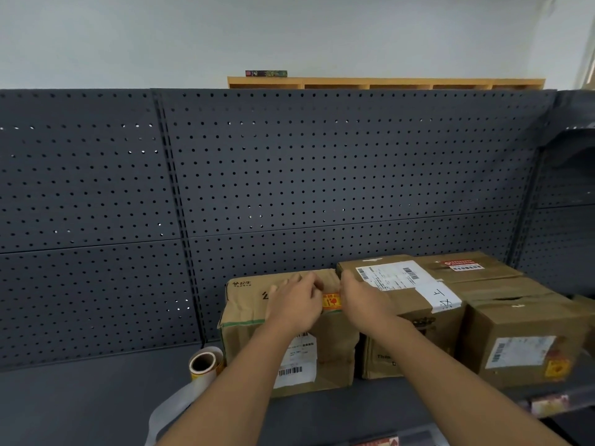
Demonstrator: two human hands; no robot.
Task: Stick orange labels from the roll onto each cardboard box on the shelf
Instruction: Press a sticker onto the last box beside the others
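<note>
An orange label (331,300) lies on top of the leftmost cardboard box (335,349), near its right edge. My left hand (294,302) rests on the box top at the label's left side, and my right hand (362,299) touches its right side, fingers fairly straight. The label roll (204,365) stands on the dark shelf (80,400) left of that box, with a strip of white backing paper (170,410) trailing toward me. A second box (402,317) with a white shipping label and a third box (521,342) bearing an orange label stand to the right.
A grey pegboard back panel (289,172) rises behind the shelf. Another flat box (467,267) sits at the back right. A wooden cubby unit (386,82) shows above the panel. A side panel (566,188) closes the shelf at right.
</note>
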